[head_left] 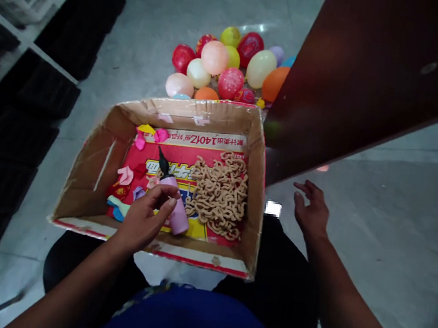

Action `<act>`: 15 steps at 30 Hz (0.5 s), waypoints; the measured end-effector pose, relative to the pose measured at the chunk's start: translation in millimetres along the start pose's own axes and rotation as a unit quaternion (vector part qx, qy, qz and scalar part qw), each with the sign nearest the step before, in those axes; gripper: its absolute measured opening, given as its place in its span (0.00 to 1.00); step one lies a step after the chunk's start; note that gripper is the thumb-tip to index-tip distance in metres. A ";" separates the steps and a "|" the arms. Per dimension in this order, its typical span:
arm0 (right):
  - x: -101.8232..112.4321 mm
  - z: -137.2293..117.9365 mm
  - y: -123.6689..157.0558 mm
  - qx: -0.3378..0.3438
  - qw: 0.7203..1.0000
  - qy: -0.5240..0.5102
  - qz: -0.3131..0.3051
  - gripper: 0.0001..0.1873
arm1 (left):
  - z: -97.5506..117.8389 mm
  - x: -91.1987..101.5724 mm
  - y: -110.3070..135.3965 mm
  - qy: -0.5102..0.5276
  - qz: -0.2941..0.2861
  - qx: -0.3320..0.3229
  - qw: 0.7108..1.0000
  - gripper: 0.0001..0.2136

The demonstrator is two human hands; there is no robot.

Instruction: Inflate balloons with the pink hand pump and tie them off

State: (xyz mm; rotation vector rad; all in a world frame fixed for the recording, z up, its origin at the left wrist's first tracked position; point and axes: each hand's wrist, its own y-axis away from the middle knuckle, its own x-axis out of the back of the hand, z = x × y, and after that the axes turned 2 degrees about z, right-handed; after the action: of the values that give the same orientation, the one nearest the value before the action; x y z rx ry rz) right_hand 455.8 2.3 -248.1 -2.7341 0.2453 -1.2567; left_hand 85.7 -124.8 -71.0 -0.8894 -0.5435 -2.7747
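Note:
My left hand (146, 219) is over the cardboard box (258, 190), its fingers loosely curved and the thumb slightly apart. Just beneath its fingertips lies a lilac hand pump (178, 215) with a black nozzle; I see no grip on it. Uninflated balloons (125, 175) in pink, red, yellow and blue are scattered in the box's left half. A heap of tan, squiggly strands (219, 196) covers its right half. To the right of the box, my right hand (312, 210) hangs above the floor, fingers apart, holding nothing.
Inflated balloons (231, 83) in several colours cluster on the floor beyond the box. A dark brown panel (358, 69) slants in at the upper right, with a bit of something pink (323, 167) at its lower edge. Shelving with dark bins (46, 79) stands left.

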 end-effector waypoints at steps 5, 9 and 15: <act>48.6 -119.7 -15.0 0.204 0.977 -0.054 -0.031 0.11 | 5.8 1.9 7.5 0.014 -0.049 -0.009 0.999 0.14; 58.1 -183.6 -20.8 0.340 0.928 0.073 -0.131 0.10 | 5.8 5.9 12.6 0.012 -0.082 -0.040 0.996 0.13; 59.6 -239.5 -13.6 0.370 0.887 0.244 -0.126 0.11 | -15.8 41.0 10.3 -0.082 -0.019 -0.051 0.995 0.14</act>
State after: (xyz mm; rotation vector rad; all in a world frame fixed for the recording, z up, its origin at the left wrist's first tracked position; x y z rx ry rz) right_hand 313.1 -6.6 -46.5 -1.8112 -0.4770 -1.6509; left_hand 47.2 -142.7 -55.8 -1.1474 -0.4491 -2.8015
